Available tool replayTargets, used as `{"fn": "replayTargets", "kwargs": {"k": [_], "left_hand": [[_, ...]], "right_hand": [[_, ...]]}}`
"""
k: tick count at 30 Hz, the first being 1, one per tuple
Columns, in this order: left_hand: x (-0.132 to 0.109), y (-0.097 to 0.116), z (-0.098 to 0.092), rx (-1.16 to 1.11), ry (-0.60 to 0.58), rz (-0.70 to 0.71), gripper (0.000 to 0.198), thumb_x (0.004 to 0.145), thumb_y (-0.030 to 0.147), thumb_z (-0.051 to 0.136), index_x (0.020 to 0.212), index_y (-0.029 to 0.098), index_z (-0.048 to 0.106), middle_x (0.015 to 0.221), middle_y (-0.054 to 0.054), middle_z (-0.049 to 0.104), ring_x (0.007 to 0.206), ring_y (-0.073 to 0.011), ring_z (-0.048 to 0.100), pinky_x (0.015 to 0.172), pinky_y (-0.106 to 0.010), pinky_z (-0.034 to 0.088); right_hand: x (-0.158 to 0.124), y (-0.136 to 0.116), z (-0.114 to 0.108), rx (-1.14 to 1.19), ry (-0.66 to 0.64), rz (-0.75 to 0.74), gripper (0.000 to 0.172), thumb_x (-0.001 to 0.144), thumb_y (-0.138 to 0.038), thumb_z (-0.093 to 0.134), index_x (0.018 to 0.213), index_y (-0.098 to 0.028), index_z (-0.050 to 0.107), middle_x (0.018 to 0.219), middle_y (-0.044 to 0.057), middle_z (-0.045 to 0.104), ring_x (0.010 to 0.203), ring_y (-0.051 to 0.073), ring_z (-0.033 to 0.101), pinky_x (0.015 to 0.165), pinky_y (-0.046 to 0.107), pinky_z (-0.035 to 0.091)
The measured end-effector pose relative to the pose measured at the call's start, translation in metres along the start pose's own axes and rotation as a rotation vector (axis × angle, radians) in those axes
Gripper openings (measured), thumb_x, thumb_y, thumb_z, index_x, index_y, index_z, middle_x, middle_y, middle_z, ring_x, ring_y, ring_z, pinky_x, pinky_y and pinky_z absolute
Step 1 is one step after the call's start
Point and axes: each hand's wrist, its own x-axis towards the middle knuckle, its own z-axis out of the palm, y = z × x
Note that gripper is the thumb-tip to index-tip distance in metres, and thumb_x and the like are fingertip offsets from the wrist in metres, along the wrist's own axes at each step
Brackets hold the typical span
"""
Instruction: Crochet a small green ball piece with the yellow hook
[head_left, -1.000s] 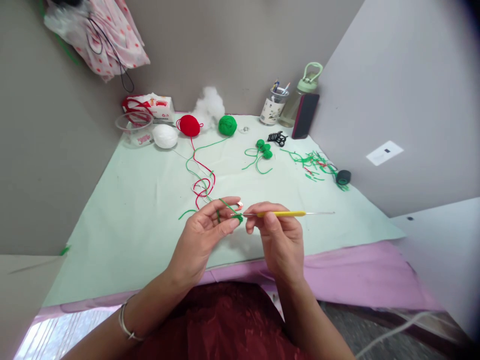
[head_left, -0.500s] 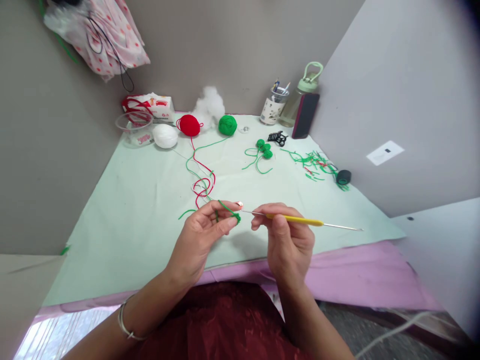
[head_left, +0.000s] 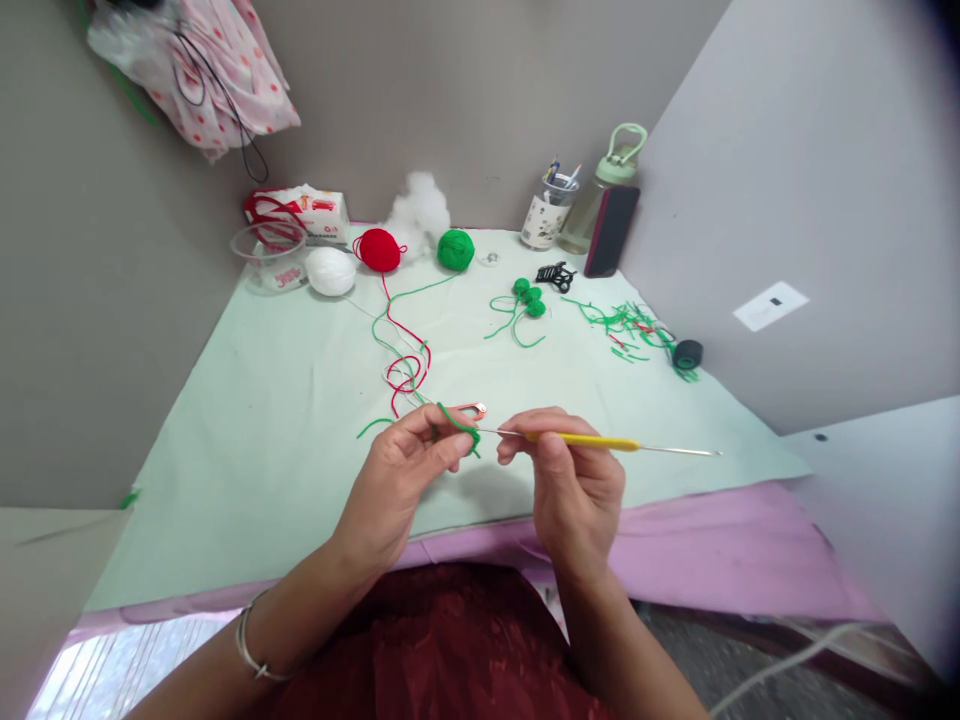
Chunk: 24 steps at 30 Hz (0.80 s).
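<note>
Between the thumb and fingers of my left hand (head_left: 409,465) is a small piece of green crochet work (head_left: 474,440), with green yarn running over the forefinger. My right hand (head_left: 574,485) grips a crochet hook (head_left: 592,441) by its yellow handle, pen-like. The hook's thin metal shaft points left and its tip meets the green stitches; the exact tip is hidden there. Just beyond my left fingertips lies a pair of thread snips (head_left: 474,410), partly covered by the hand. Green, red and white strands trail on the table behind the left hand.
At the back stand a white yarn ball (head_left: 331,272), a red yarn ball (head_left: 379,250), a green yarn ball (head_left: 455,250) and white stuffing (head_left: 420,212). Farther right are small green crochet balls (head_left: 530,297), a black claw clip (head_left: 556,276), yarn scraps (head_left: 626,322), a phone (head_left: 611,232) and a bottle (head_left: 592,205).
My right hand has shifted slightly left, bringing the hook's tip into the green stitches. The left fingers have lowered a little, showing more of the snips.
</note>
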Motion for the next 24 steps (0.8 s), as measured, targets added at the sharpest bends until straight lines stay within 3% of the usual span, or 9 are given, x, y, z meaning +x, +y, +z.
{"fn": "replayTargets", "kwargs": {"k": [14,24], "left_hand": [[0.0005,-0.0007,-0.0016,0.012,-0.007,-0.009,0.008,0.083,0.03,0.086,0.085,0.023,0.083,0.093,-0.002,0.077,0.077,-0.0146,0.055,0.073,-0.027,0.045],[-0.0007,-0.0039,-0.0043,0.081,-0.019,0.022,0.011,0.087,0.032,0.084,0.084,0.022,0.08,0.088,-0.001,0.073,0.076,-0.0154,0.055,0.074,-0.028,0.044]], "right_hand": [[-0.0008,-0.0022,-0.0002,-0.067,-0.001,-0.027,0.02,0.107,-0.027,0.059,0.104,-0.025,0.079,0.088,0.003,0.075,0.073,0.016,0.069,0.069,0.034,0.059],[-0.0015,-0.0062,-0.0014,-0.15,-0.056,-0.111,0.021,0.105,-0.02,0.059,0.106,-0.025,0.079,0.092,0.004,0.075,0.075,0.016,0.07,0.069,0.034,0.061]]}}
